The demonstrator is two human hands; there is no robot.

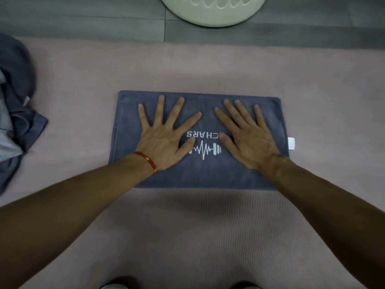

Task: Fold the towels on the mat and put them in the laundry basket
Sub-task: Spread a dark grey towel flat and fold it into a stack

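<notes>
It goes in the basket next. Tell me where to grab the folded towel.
Grip the folded towel at its two short ends, one hand from each side, fingers slid underneath. It lies flat on the mat, so lifting both ends should keep the layers together.

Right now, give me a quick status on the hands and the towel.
Left hand and right hand open, pressed flat on folded blue towel. Towel on mat, not yet in basket. Unfolded towels heaped at left; path to basket unobstructed.
</notes>
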